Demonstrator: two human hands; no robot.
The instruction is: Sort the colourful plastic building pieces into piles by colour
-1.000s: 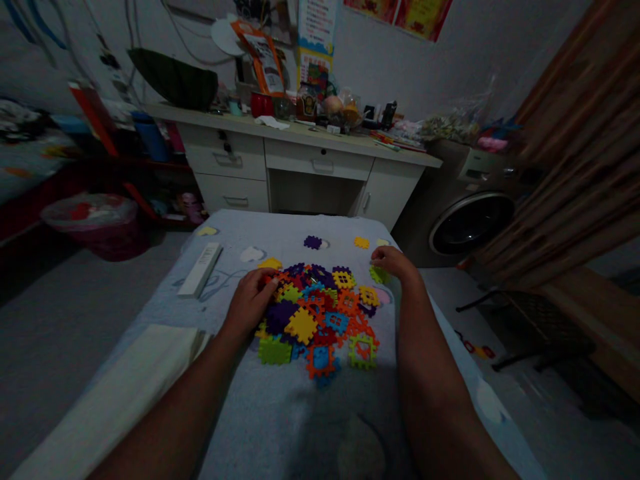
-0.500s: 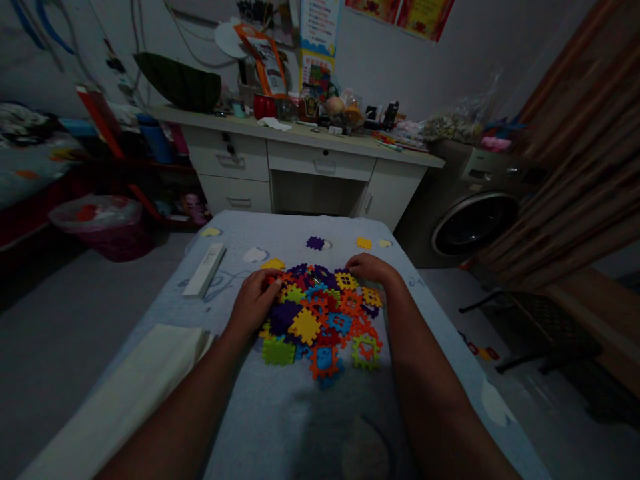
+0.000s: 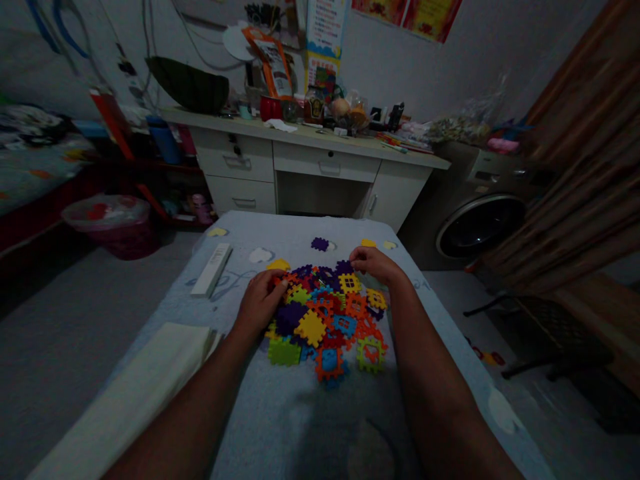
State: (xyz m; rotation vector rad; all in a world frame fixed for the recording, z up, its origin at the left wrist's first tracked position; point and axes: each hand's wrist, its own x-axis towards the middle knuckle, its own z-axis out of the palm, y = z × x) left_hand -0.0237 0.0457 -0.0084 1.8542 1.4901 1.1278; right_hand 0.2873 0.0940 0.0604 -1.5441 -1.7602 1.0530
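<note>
A heap of coloured toothed plastic puzzle pieces lies on a pale blue cloth-covered table. My left hand rests curled against the heap's left side, fingers touching orange and green pieces. My right hand cups the heap's far right edge, fingers bent over pieces by a yellow grid piece. Whether either hand grips a piece is hidden. A lone purple piece and a yellow piece lie beyond the heap.
A white flat box lies at the table's left, and a folded cream cloth sits at the near left. Behind stand a cluttered white desk, a washing machine, and a pink bin.
My right hand slid left from the table's right edge onto the heap's far right side, pushing loose pieces in. My left hand stayed at the heap's left.
</note>
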